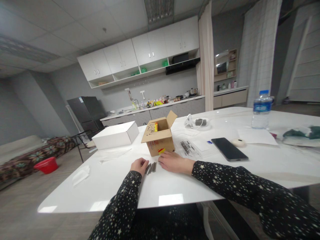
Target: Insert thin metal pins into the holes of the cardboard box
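left hand (139,165): curled up on the white surface (105,181), fingers bunched together against the left end of a small row of thin dark metal pins (150,167). Looks like it's pinching or nudging them, but can't tell if any are actually gripped.
right hand (172,161): lying flat, palm down, fingers loosely together, just right of the pins and right up against the front of the cardboard box (159,136). Not holding anything as far as I can see.
pins: sitting loose on the surface between the two hands, close to the near edge, just in front of the box.
risk 1: those pins are thin and the surface is glossy, so I'd guess a sloppy sweep rolls or scatters them, maybe off the near edge into the lap.
risk 2: the right hand is tight to the box, and a bump could shove it; its flap is open, so stuff inside might shift.
risk 3: a second batch in a clear packet (188,147) lies just right of the box, easy to mix up or drag with a sleeve.
room left: wide open stretch out toward the white box (117,134).
room right: busier; phone (229,148) near, water bottle (261,109) well back.
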`<state>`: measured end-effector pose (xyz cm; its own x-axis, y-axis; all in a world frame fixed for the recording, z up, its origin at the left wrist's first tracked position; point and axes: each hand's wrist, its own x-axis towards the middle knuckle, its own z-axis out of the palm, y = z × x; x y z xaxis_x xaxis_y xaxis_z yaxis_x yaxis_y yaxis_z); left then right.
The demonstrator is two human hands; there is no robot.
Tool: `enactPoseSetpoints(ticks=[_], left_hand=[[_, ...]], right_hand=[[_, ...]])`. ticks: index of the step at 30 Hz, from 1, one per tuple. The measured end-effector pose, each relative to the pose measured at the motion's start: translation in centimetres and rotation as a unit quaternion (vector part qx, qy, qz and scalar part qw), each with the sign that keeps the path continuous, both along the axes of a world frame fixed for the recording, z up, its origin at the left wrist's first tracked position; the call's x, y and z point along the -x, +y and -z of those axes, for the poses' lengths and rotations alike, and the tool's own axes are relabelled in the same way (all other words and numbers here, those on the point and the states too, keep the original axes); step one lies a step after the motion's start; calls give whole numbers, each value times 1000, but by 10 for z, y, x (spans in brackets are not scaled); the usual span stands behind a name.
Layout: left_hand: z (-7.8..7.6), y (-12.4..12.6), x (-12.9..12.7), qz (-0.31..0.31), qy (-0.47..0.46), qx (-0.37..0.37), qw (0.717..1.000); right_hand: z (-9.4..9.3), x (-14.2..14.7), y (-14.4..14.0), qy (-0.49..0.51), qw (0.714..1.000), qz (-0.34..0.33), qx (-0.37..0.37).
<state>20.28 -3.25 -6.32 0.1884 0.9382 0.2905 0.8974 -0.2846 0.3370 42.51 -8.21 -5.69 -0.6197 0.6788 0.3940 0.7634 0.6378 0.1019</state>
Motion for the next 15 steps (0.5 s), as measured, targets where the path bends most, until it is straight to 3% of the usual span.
enactPoseSetpoints(ticks=[15], left_hand=[[5, 2, 6, 51, -104, 17, 993]], right_hand=[[2, -1, 1, 1, 1000, 3, -8]])
